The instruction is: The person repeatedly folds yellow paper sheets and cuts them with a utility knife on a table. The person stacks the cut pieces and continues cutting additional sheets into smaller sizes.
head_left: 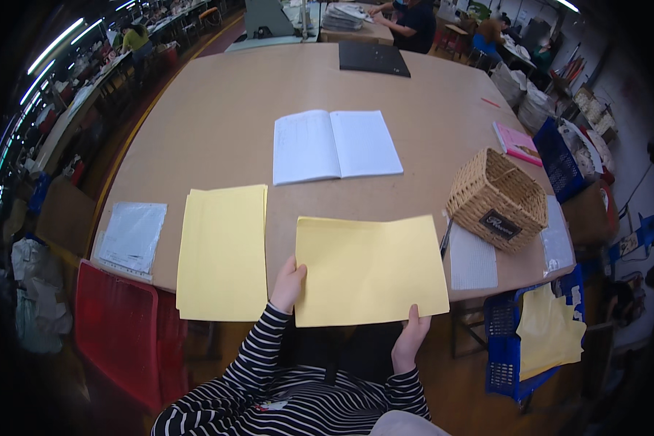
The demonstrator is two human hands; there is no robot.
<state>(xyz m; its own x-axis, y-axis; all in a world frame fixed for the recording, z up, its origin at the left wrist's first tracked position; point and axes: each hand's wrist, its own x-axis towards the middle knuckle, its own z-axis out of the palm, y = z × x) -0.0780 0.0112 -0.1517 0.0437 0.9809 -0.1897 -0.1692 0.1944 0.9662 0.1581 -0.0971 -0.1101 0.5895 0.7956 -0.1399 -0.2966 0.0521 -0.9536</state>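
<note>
A yellow sheet of paper (370,270), held sideways, spans both my hands over the table's front edge. My left hand (289,285) pinches its left edge, thumb on top. At the lower right edge my right hand (410,338) grips it, thumb on top and the other fingers hidden beneath. Whether it is one sheet or several I cannot tell. To the left lies a stack of yellow sheets (221,254), upright and slightly uneven at the top. An open notebook (363,145) with white pages lies beyond the sheet I hold.
A wicker basket (479,192) stands at the right on papers, a pen (445,240) beside it. A pink book (517,143) and black board (374,59) lie farther off. Below are a red chair (120,327) and a blue crate (503,349) holding yellow paper. Other people work in the background.
</note>
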